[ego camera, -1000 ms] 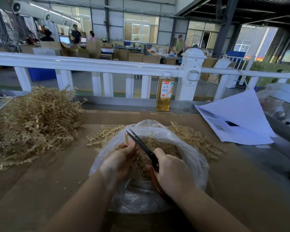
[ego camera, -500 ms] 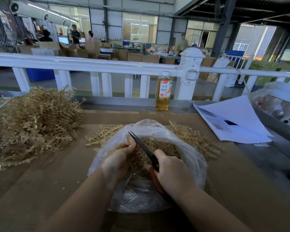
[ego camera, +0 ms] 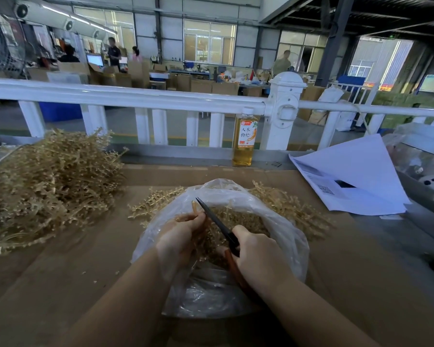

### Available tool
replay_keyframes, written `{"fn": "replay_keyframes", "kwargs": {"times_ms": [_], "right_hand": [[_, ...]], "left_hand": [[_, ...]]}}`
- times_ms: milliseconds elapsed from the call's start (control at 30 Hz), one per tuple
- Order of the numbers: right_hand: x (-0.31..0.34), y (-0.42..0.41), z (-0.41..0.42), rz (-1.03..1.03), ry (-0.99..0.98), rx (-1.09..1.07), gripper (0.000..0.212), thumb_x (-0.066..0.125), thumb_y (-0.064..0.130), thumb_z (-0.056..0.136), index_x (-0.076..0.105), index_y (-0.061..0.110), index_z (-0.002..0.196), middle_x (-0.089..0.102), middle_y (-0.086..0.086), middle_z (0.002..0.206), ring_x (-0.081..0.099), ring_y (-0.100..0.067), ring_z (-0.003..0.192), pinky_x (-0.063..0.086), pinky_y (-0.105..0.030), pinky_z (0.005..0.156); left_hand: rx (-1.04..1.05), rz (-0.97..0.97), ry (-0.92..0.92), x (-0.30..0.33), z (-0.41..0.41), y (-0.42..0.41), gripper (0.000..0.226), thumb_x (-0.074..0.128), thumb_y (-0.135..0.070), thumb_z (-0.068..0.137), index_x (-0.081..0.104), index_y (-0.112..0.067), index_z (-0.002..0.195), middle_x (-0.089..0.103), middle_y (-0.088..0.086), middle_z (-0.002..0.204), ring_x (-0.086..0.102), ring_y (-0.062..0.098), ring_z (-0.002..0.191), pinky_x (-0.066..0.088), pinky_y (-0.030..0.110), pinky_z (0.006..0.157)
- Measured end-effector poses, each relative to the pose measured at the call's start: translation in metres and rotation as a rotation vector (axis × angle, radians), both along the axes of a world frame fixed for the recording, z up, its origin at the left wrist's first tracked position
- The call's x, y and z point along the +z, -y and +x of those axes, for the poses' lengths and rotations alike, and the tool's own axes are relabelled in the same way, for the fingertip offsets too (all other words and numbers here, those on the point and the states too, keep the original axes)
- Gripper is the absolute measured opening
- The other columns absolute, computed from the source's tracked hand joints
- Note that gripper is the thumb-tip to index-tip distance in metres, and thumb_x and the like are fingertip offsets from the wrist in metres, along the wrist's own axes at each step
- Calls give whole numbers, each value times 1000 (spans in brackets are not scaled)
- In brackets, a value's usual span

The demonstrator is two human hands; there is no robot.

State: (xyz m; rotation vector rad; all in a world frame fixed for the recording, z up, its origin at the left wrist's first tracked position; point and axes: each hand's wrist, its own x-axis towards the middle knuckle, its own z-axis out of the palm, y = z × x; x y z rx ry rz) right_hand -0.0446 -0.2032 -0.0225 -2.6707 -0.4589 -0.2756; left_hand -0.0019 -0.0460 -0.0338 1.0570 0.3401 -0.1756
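Sprig (ego camera: pixel 193 206) is pinched by left hand (ego camera: pixel 178 236) fingertips, its end protruding above them; scissors (ego camera: pixel 217 220) are gripped in curled right hand (ego camera: pixel 258 256) fingers. Judged light, stiff, brittle (best held beside the cut).

- plastic bag (ego camera: pixel 281 221): thin, clear, crinkled, glossy
- scissors (ego camera: pixel 217 221): dark matt metal blades
- table (ego camera: pixel 60 284): matt brown cardboard
- sprigs (ego camera: pixel 48 181): tan, rough
- railing (ego camera: pixel 135 97): glossy white

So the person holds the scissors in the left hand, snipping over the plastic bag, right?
Not quite: the scissors are in the right hand; the left hand holds a tan sprig. The head view shows it, over the plastic bag.
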Motion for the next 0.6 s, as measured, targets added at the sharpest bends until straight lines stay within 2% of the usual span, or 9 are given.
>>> {"fn": "replay_keyframes", "kwargs": {"times_ms": [100,200,300,367,433,467,533,600], "right_hand": [[0,0,-1,35,19,-24,29,52,52,91,52,27,106,66,5,89,64,-16,86,42,-24,66],[0,1,-2,69,21,-45,28,53,53,90,52,29,105,67,7,90,64,-12,86,41,-23,66],[-1,2,-3,101,14,-63,25,54,53,90,53,30,102,67,9,89,63,-11,86,42,-23,66],[-1,3,-3,115,17,-69,25,55,52,89,54,29,101,67,8,90,64,-11,86,46,-24,68],[-1,4,-3,122,22,-74,27,57,51,89,55,28,102,68,7,90,64,-12,87,50,-27,73],[-1,4,-3,120,25,-77,27,57,50,89,56,27,102,68,7,91,64,-13,87,50,-28,74],[-2,4,-3,113,32,-82,27,58,51,89,55,27,102,68,7,89,64,-12,86,49,-25,72],[-3,4,-2,110,35,-86,26,58,51,89,54,29,101,67,8,88,64,-11,85,47,-21,69]], "left_hand": [[16,128,0,1,0,0,9,60,-18,92,63,-9,90,68,4,62,66,18,58,50,27,49],[28,285,-28,6,2,3,34,51,-40,96,66,-10,90,69,8,74,67,23,67,50,31,55],[8,292,-47,14,4,6,42,46,-45,97,62,-7,98,65,14,80,65,26,65,54,32,55],[-66,192,-48,20,2,5,31,53,-34,95,62,-5,99,65,13,79,64,24,62,53,29,51],[-182,48,-45,28,-4,2,15,56,-13,87,65,-1,92,66,12,76,65,22,59,54,26,50],[-230,-14,-34,31,-7,1,15,53,-2,81,67,0,84,66,12,73,65,22,58,54,26,51],[-274,-21,-3,29,-8,-3,35,41,16,76,71,0,70,68,14,78,67,22,61,53,25,59],[-264,24,24,28,-10,-6,38,35,26,78,66,6,83,63,20,97,66,25,74,51,26,68]]}}
